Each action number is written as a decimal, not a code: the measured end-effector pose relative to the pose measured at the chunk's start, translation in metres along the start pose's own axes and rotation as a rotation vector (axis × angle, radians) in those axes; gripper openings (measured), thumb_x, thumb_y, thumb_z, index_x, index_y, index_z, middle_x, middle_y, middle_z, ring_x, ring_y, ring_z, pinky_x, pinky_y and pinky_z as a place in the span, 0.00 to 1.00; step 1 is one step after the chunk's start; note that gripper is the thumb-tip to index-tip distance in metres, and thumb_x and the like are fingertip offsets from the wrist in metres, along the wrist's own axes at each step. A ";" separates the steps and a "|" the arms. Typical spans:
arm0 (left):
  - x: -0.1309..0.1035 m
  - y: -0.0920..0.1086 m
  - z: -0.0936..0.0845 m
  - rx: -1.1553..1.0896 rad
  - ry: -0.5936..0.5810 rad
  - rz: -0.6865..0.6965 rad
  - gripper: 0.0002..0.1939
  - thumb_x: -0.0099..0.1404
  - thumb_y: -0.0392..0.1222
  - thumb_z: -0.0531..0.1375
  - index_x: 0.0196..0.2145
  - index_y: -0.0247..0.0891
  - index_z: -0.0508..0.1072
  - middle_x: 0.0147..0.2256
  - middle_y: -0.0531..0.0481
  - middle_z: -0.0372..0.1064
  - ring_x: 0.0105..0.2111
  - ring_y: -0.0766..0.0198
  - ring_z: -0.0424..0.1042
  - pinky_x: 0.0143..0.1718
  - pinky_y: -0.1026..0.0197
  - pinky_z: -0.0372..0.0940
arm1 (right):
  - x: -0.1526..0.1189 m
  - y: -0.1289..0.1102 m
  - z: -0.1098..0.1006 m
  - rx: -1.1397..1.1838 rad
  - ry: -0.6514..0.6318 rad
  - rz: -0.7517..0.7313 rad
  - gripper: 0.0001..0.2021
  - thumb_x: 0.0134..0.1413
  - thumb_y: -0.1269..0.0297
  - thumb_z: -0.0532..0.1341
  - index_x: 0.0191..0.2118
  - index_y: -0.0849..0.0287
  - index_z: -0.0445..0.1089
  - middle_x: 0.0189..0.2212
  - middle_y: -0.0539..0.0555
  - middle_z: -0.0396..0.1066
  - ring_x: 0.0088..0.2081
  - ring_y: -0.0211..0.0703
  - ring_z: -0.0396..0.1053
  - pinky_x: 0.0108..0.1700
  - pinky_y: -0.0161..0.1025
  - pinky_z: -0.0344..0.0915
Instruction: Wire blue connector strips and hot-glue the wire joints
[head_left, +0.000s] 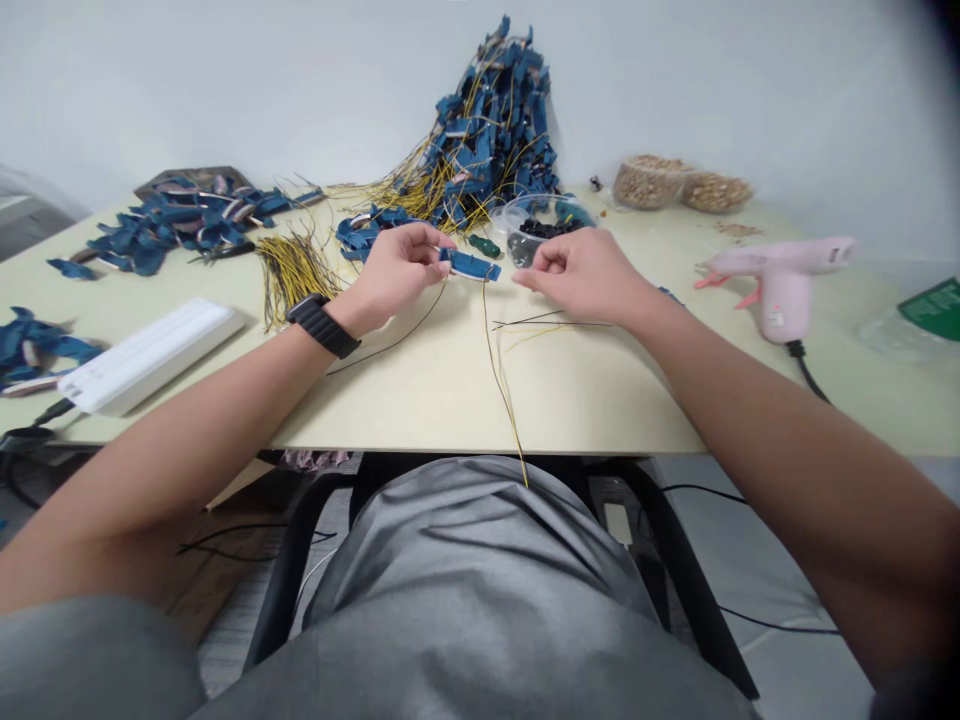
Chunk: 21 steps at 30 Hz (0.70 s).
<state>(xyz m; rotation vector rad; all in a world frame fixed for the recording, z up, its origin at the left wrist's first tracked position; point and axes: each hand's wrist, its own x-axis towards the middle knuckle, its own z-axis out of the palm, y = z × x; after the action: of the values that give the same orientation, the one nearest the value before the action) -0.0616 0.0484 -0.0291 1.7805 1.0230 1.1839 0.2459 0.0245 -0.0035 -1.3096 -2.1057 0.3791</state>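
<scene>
My left hand [405,268] pinches the near end of a small flat blue piece [471,265] with a pale edge, held just above the table. A dark and yellow wire [496,370] hangs from the piece's right end, down past the table edge to my lap. Another dark wire [405,335] trails beneath my left wrist. To the right of the piece, apart from it, my right hand [574,268] is closed with thumb and forefinger together; anything between them is too small to make out. Loose dark and yellow wires [551,321] lie below that hand.
Behind my hands are a clear tub [517,215] of black parts and a tall heap of wired blue pieces [487,130]. More blue pieces [150,240] and a wire bundle [289,275] lie left, near a white power bank [154,355]. A pink glue gun [784,270] stands right.
</scene>
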 end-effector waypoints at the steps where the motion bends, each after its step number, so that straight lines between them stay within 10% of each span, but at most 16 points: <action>1: 0.000 -0.001 0.001 -0.005 -0.002 0.003 0.18 0.54 0.42 0.81 0.42 0.49 0.83 0.33 0.51 0.75 0.38 0.58 0.66 0.48 0.45 0.66 | -0.001 -0.001 0.000 -0.005 0.005 0.009 0.21 0.71 0.67 0.79 0.27 0.53 0.74 0.25 0.50 0.67 0.34 0.46 0.67 0.45 0.50 0.65; 7: -0.007 -0.002 0.011 -0.026 -0.081 0.056 0.14 0.56 0.37 0.78 0.40 0.44 0.84 0.33 0.50 0.76 0.35 0.58 0.73 0.41 0.51 0.67 | -0.002 -0.003 0.010 0.117 0.023 -0.016 0.04 0.71 0.68 0.75 0.42 0.51 0.82 0.31 0.51 0.77 0.36 0.49 0.72 0.43 0.48 0.68; 21: -0.019 0.015 0.022 0.059 -0.135 0.112 0.14 0.59 0.32 0.80 0.41 0.41 0.85 0.35 0.53 0.80 0.36 0.62 0.75 0.42 0.58 0.68 | -0.011 -0.026 0.029 0.459 -0.122 0.052 0.11 0.67 0.63 0.84 0.47 0.51 0.85 0.40 0.51 0.88 0.41 0.47 0.81 0.46 0.44 0.74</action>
<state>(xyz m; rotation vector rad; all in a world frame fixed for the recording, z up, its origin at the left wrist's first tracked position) -0.0425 0.0222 -0.0287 1.9581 0.8976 1.0936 0.2129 0.0049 -0.0156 -1.0890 -1.9266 0.9237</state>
